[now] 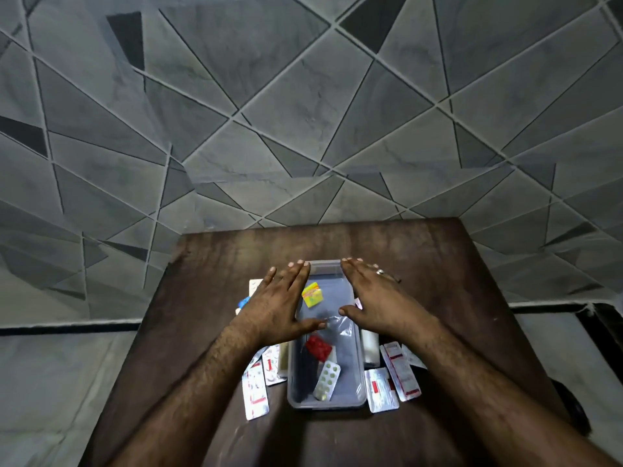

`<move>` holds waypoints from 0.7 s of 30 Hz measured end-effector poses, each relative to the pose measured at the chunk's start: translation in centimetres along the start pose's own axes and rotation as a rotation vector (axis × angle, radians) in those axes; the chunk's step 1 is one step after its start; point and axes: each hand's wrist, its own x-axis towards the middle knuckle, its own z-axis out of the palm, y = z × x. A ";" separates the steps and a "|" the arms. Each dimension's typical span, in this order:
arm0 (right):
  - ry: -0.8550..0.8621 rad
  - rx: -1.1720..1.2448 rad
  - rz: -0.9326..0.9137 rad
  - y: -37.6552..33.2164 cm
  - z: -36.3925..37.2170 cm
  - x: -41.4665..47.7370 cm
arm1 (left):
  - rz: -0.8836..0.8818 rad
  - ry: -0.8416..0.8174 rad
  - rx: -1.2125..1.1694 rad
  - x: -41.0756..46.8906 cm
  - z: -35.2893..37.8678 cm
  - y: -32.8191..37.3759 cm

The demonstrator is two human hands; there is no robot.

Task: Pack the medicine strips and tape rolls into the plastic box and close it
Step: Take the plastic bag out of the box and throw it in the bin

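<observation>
The clear rectangular plastic box point(326, 397) sits mid-table, holding a red blister strip point(318, 347) and a white pill strip point(326, 379). Left hand point(276, 303) and right hand point(379, 298) lie flat and spread along its far sides, gripping nothing. Advisable: steady the box, then load the silver foil strips point(381, 389) alongside. Dark wooden table point(438, 257); grey geometric tiled floor point(269, 112).
</observation>
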 end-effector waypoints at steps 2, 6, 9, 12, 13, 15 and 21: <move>-0.034 0.001 0.008 0.2 1.0 0.6 | -0.001 -0.030 0.001 0.3 1.1 -0.5; -0.089 -0.006 0.027 0.5 3.0 1.8 | -0.018 -0.111 0.018 0.8 3.0 -1.3; -0.118 -0.014 0.035 0.7 4.5 2.5 | -0.035 -0.188 0.053 1.2 4.1 -1.5; -0.162 -0.033 0.035 0.9 6.3 3.4 | -0.034 -0.255 0.086 2.2 5.2 -1.8; -0.173 -0.041 0.029 0.9 6.8 3.6 | -0.035 -0.272 0.095 2.5 5.6 -1.8; -0.191 -0.060 0.017 0.9 7.8 4.1 | -0.033 -0.300 0.107 3.2 6.4 -2.1; -0.225 -0.112 -0.005 1.0 10.2 7.2 | -0.029 -0.352 0.158 4.7 7.8 -1.9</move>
